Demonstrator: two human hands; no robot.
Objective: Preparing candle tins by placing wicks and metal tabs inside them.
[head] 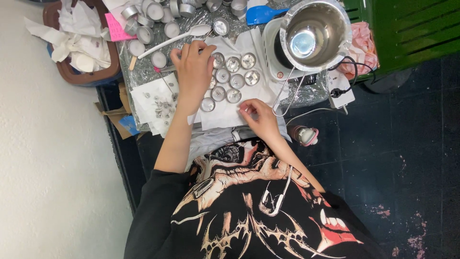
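A small table covered with crinkled silver foil [143, 72] carries everything. On it lie white paper sheets [225, 112], a group of small round metal tealight cups [235, 79], a long white plastic spoon [175, 39], a blue spatula [261, 14], and a shiny steel melting pot [314, 33], perhaps standing on a white heater.

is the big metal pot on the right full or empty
Empty: the metal pot stands upright and its bare shiny bottom shows, with nothing inside.

Pink rectangular paper label [116, 27], among tins
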